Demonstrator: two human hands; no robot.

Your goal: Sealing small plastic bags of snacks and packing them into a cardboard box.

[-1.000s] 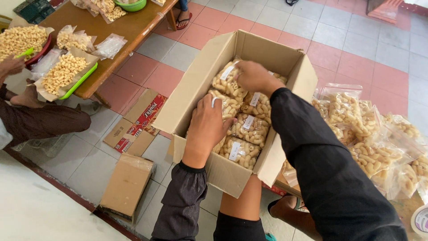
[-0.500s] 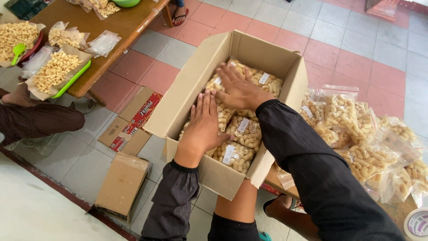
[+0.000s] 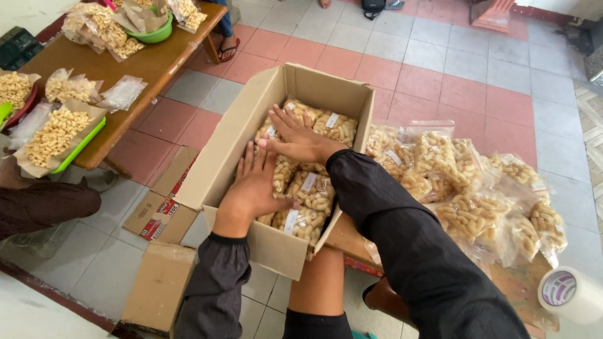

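Pressing snack bags [image 3: 306, 188] flat inside cardboard box [image 3: 220, 157], frame centre: left hand [image 3: 254, 188] and right hand [image 3: 298, 139], fingers spread, gripping nothing. Box looking nearly full; more bags [image 3: 465, 188] waiting, right of frame.

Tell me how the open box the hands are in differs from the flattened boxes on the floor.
The open box stands upright with its flaps up; the flattened boxes lie flat on the tiles. The open box holds clear snack bags; the flattened ones hold nothing. Both hands, left and right, press into the open box only. Both are brown cardboard.
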